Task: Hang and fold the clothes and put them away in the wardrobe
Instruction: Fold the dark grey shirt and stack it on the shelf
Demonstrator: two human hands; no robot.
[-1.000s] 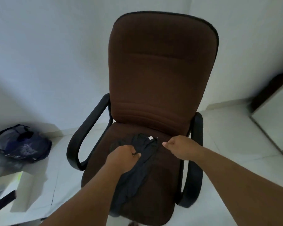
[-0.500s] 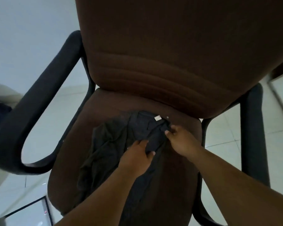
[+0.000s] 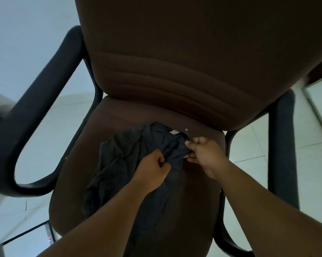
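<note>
Two hands: my left hand [image 3: 152, 168] and right hand [image 3: 205, 154] both pinch the shirt [image 3: 123, 164].
Shirt: lies long toward me on the chair [image 3: 202, 182], collar far.

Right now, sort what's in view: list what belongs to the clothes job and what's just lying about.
Job:
- crumpled dark grey garment, lying on the seat
- left hand, gripping it
- right hand, pinching its collar edge

Lying about:
- brown fabric office chair with black armrests
- pale tiled floor

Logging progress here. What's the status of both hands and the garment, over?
Left hand and right hand both pinching the dark garment near its collar. Garment crumpled on brown chair seat, not lifted. Nothing in the way.
</note>
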